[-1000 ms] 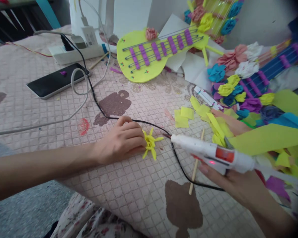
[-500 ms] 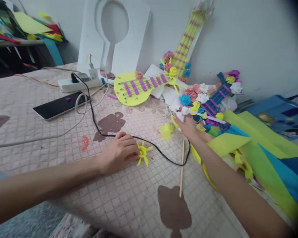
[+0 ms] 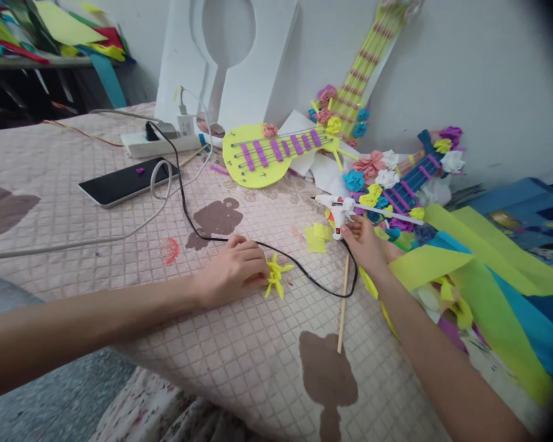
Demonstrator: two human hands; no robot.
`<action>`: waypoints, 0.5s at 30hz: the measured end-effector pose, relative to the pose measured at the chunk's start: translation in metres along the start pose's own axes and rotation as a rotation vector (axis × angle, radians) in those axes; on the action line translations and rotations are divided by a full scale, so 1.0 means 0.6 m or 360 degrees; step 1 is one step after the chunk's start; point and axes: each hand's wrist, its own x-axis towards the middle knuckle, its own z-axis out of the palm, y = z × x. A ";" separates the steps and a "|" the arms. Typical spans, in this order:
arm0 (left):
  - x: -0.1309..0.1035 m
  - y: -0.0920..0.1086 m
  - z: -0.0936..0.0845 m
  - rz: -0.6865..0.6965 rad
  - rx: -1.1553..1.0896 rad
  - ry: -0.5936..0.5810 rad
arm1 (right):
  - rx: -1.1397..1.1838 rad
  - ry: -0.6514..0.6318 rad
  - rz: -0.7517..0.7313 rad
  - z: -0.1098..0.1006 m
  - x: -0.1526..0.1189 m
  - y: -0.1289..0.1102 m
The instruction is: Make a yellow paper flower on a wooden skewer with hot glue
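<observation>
My left hand (image 3: 235,270) rests on the table with its fingers closed on a small yellow paper flower (image 3: 275,276), whose narrow petals stick out to the right of the fingertips. My right hand (image 3: 367,242) has its thumb and fingers around the handle of a white glue gun (image 3: 338,212). The gun's nozzle points left, and a long glue stick (image 3: 389,213) juts from its back. A black cord (image 3: 299,279) runs from the gun across the table, past my left fingers. Beneath the cord lies a thin wooden stick (image 3: 344,313).
Behind stand a yellow paper guitar (image 3: 253,172) and a blue one with paper flowers (image 3: 410,187). A phone (image 3: 124,183) and a power strip (image 3: 138,146) lie at the back left. Crepe paper sheets (image 3: 479,288) heap at the right. Yellow scraps (image 3: 317,238) lie near the gun.
My right hand has shifted down and right on the glue gun, so more of its body and handle show. My left hand keeps its hold on the flower. The view has turned slightly.
</observation>
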 end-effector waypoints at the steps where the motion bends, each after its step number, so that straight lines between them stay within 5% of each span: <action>1: 0.000 0.000 0.000 -0.0003 0.0003 -0.0004 | -0.0014 0.0030 -0.0016 -0.002 -0.007 -0.003; 6: 0.002 0.001 -0.002 -0.0016 0.0003 -0.0042 | -0.0225 0.0482 -0.0273 -0.004 -0.065 -0.069; 8: 0.002 0.003 -0.002 -0.0020 0.0003 -0.0042 | -0.0159 0.0330 -0.0377 0.004 -0.097 -0.117; 11: 0.002 0.003 -0.001 -0.0018 0.0008 -0.0005 | 0.0020 -0.0169 -0.0474 0.027 -0.137 -0.183; 15: 0.001 0.001 0.002 -0.0012 0.0029 0.0010 | 0.0165 -0.0481 -0.0500 0.062 -0.158 -0.220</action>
